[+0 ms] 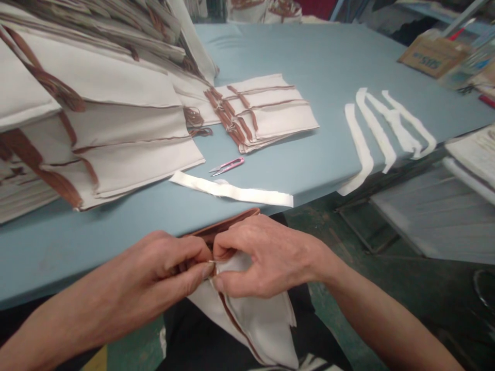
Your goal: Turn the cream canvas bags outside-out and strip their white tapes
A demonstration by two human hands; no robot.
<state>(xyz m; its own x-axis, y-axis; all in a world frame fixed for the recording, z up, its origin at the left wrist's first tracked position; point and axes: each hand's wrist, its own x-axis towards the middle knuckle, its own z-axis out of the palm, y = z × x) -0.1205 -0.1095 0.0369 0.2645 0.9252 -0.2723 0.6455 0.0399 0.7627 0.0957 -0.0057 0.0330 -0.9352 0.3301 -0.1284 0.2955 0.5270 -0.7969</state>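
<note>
Over my lap, at the table's near edge, lies a cream fabric pouch (259, 319) with brown trim. My left hand (166, 268) pinches its upper edge between thumb and fingertips. Close against it, my right hand (263, 257) grips the same edge, thumb below and fingers curled above. What is between the fingertips is mostly hidden; a small pale bit shows there. A brown strip (228, 222) runs behind both hands along the table edge. Pink-handled thread snips (228, 166) lie on the table beyond, beside a cream fabric strip (235, 192).
Large stacks of cream bags with brown ties (127, 118) fill the left of the blue table (309, 56). A smaller pile of pouches (270, 111) sits mid-table. Several pale strips (381, 129) hang over the right edge. A cardboard box (433, 55) stands at the far right.
</note>
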